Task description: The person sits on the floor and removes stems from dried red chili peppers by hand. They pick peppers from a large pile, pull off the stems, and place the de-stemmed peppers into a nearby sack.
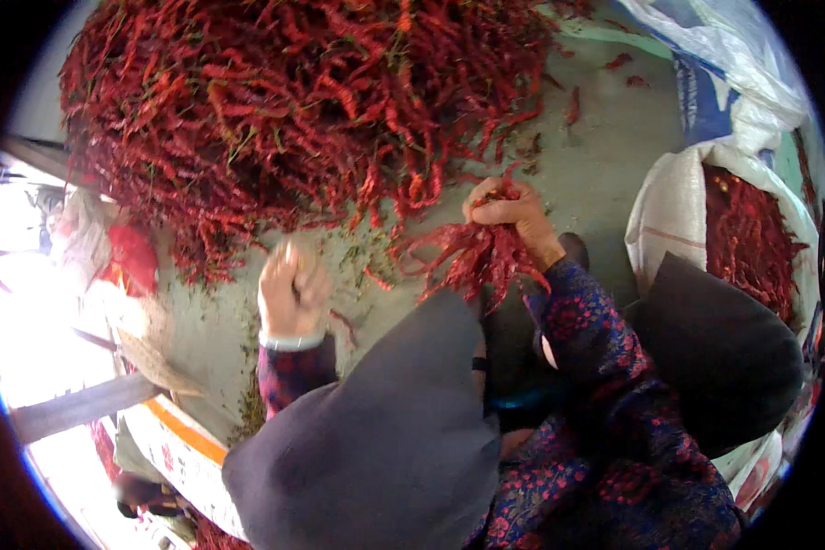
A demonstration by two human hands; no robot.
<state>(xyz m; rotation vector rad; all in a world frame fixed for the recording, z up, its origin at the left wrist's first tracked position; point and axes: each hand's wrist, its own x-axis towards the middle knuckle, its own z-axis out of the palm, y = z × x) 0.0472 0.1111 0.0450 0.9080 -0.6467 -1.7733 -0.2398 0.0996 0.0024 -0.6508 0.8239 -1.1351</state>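
Note:
My right hand [506, 209] is closed round a bunch of red chilli peppers [458, 257], which hangs from the fist over my dark-clad lap. To the left, my left hand [293, 284], a little blurred, is curled closed above the grey floor beside my left knee [357, 431]; whether anything is in its fingers I cannot make out. A big pile of long, wrinkled red chillies [293, 110] covers the upper middle, its lower edge just beyond both hands, with loose peppers and small green bits scattered round it.
A white woven sack [656, 211] full of red chillies stands at the right beside my right knee [715, 357], with more plastic sacking [742, 64] behind it. On the left are a wooden bar [82, 408], an orange-striped white sack [179, 449] and red and white bags [128, 257].

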